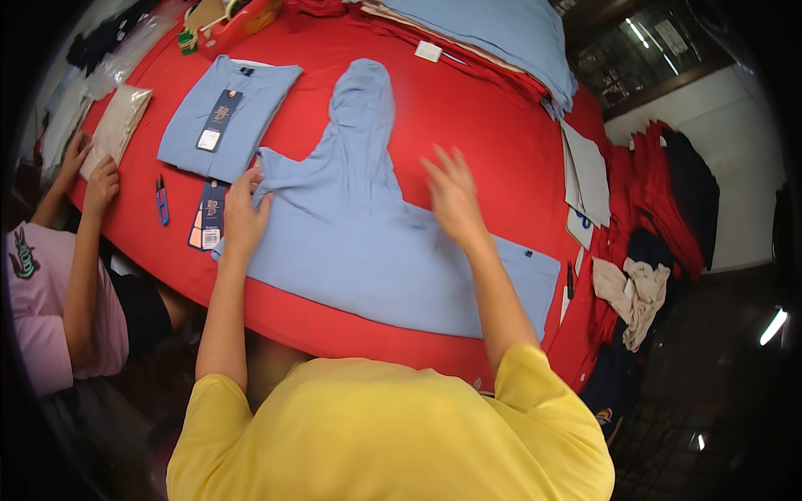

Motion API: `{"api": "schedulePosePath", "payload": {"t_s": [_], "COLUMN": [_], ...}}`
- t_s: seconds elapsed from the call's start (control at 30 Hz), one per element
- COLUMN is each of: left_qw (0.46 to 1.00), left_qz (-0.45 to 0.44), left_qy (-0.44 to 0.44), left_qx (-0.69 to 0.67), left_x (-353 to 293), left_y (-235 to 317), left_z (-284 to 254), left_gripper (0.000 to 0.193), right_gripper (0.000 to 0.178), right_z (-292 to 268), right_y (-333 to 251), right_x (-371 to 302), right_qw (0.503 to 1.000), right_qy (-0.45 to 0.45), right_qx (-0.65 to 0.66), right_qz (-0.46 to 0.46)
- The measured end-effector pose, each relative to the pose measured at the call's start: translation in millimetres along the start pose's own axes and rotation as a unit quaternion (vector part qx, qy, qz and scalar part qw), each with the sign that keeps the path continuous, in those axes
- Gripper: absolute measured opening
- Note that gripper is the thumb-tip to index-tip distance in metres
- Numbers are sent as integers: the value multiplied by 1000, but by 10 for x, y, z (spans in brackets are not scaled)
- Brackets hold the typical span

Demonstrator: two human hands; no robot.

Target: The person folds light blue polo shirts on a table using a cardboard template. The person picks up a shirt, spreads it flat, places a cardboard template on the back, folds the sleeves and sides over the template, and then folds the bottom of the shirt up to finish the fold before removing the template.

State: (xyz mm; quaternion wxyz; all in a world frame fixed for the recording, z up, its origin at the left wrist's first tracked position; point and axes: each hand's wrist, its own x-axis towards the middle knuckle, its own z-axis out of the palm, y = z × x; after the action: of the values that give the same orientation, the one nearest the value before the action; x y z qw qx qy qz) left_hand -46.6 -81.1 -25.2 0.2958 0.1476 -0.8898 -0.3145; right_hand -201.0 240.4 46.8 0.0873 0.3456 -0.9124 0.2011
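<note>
A light blue shirt (359,250) lies spread on the red-covered table in front of me, its body partly folded and one sleeve stretched toward the far side. At its left edge rests my left hand (246,215), thumb and fingers apart on the cloth. My right hand (453,196) is raised at the shirt's upper edge, fingers spread and slightly blurred, holding nothing. Beyond my left hand is a folded blue shirt (251,108) with a dark hang tag (220,121). More dark tags (209,215) lie beside my left hand.
Small blue-handled thread snips (162,200) lie at left. A co-worker's hands (92,167) touch a bagged beige garment (121,125). Stacked blue garments (493,37) stand at the far side. Grey card sheets (585,175), a black pen (570,280) and crumpled beige cloth (631,292) are at right.
</note>
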Motion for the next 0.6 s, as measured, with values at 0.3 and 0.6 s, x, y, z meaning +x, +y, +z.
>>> {"api": "schedulePosePath", "payload": {"t_s": [0.3,0.6], "left_qw": [990,987], "left_qz": [-35,-14], "left_qy": [-94,-146], "left_qx": [-102,-64], "left_x": [15,-3], "left_y": [11,28], "left_z": [-165,-264], "left_gripper": [59,66], "right_gripper": [43,27], "right_z": [1171,-914], "right_y": [-105,-482], "right_x": [2306,1153], "right_qw": [959,918], "right_qy": [-109,37], "right_qx": [-177,-273], "right_qz": [-192,-285]}}
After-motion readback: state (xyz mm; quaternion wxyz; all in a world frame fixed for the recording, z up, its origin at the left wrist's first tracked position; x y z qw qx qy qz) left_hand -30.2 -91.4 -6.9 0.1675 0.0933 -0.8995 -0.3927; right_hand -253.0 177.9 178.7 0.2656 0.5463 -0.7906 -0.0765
